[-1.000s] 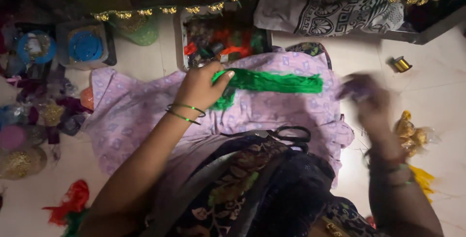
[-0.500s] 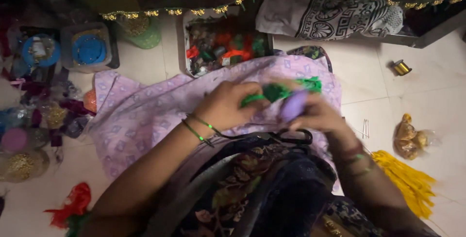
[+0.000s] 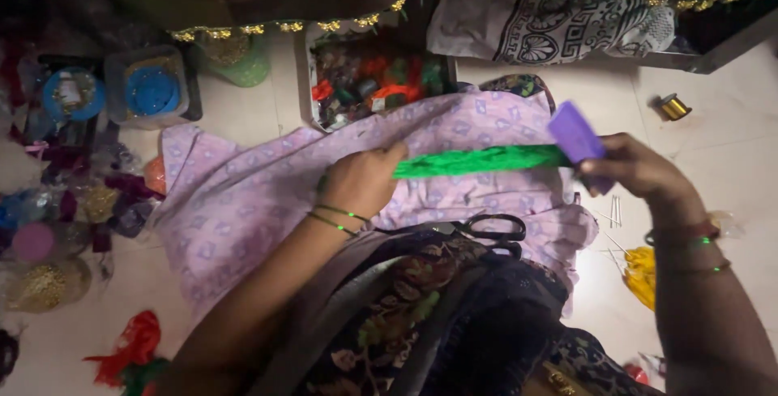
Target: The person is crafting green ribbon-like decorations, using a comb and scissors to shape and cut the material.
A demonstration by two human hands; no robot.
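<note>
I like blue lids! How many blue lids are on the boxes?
2. One blue lid at far left, the other blue lid just right of it. More may hide in the dark clutter.

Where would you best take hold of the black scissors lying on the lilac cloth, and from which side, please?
Grip the scissors by their looped handles, which seem to lie at the right end, coming from above on the right hand's side. They lie flat on the lilac cloth, and the blade end points left, partly hidden near the lap, so the loops are probably the safer, clearer hold.
</note>
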